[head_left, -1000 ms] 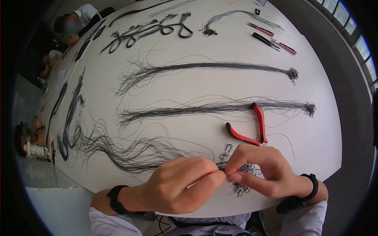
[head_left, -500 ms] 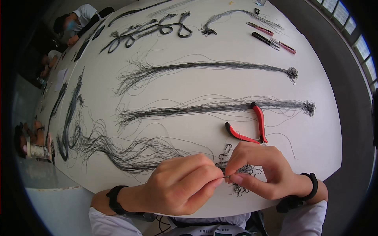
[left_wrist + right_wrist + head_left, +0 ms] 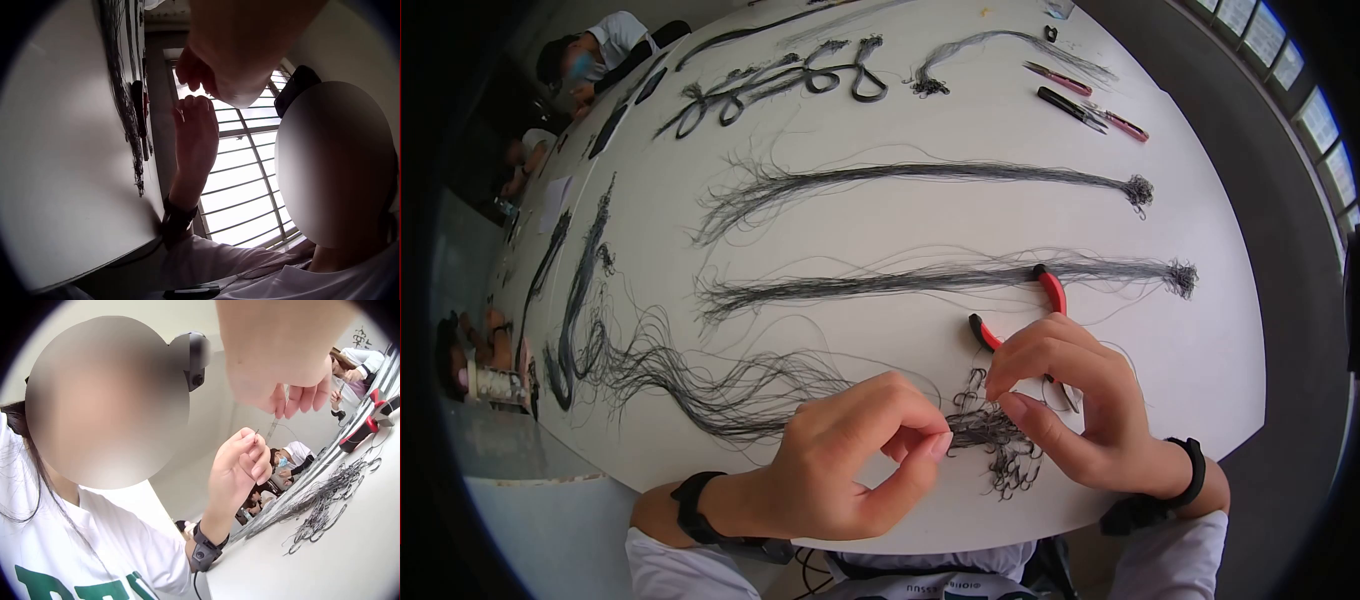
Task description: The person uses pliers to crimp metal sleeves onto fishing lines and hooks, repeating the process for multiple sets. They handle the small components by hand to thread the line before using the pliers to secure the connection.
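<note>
My left hand (image 3: 862, 462) pinches a small thin dark piece (image 3: 257, 432) between thumb and forefinger; its tip pokes out in the right wrist view. To its right, my right hand (image 3: 1080, 390) has thumb and forefinger tips together on a fine line (image 3: 274, 430). A gap separates the two hands. Below and between them lies a tangle of fishing hooks (image 3: 1014, 468), with a bundle of dark lines (image 3: 730, 395) trailing left. Red-handled pliers (image 3: 1055, 290) rest just beyond my right hand, partly hidden by it.
Two straight bundles of hooked lines, a nearer one (image 3: 880, 284) and a farther one (image 3: 920, 171), cross the white table (image 3: 1180, 370). Thread snips (image 3: 1072, 108) lie at the back right, looped bundles (image 3: 815, 75) at the back. Other people sit at the far left.
My hands, fingertips together earlier, have drawn apart. The right one has moved up and right, over part of the pliers; the left has shifted slightly left.
</note>
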{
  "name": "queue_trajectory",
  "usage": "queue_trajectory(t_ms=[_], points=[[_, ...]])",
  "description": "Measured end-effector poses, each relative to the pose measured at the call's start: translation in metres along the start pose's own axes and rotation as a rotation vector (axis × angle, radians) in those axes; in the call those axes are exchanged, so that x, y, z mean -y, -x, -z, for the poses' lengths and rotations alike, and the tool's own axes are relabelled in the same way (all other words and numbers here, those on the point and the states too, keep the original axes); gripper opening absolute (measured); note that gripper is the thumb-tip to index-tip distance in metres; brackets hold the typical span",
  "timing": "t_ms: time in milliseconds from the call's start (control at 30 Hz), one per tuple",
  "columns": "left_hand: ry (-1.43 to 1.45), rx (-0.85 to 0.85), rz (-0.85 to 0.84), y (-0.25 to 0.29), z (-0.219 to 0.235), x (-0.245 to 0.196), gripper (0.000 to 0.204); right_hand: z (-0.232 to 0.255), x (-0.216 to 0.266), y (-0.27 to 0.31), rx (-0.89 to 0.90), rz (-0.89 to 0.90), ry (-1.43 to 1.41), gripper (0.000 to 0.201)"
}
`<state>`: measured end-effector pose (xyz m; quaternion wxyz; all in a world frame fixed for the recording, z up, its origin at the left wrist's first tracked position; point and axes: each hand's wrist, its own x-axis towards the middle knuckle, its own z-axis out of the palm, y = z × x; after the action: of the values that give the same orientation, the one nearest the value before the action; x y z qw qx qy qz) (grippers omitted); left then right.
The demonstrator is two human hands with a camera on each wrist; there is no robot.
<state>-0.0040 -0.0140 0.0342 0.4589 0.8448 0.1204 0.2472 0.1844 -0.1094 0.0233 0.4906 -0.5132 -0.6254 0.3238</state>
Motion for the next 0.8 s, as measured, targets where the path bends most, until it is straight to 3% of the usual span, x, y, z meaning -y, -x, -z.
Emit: queue_trajectory(t_ms=[33, 267, 500, 567, 800], points=[[-0.019, -0.034, -0.019, 0.001, 0.0, 0.002, 0.013, -0.002, 0.001, -0.002, -0.16, 0.128, 0.27, 0.01], [-0.211, -0.072, -0.252, 0.004, -0.01, 0.008, 0.017, -0.013, 0.012, 0.006, -0.139, 0.031, 0.165, 0.009], [-0.235, -0.094, -0.303, 0.005, -0.015, 0.011, 0.019, -0.013, 0.012, 0.007, -0.073, 0.057, 0.138, 0.008], [-0.335, -0.155, -0.339, 0.008, -0.015, 0.01, 0.02, -0.018, 0.014, 0.01, -0.11, -0.208, -0.122, 0.008], [-0.348, -0.132, -0.358, 0.008, -0.019, 0.01, 0.024, -0.018, 0.006, 0.016, -0.035, -0.259, -0.266, 0.01]])
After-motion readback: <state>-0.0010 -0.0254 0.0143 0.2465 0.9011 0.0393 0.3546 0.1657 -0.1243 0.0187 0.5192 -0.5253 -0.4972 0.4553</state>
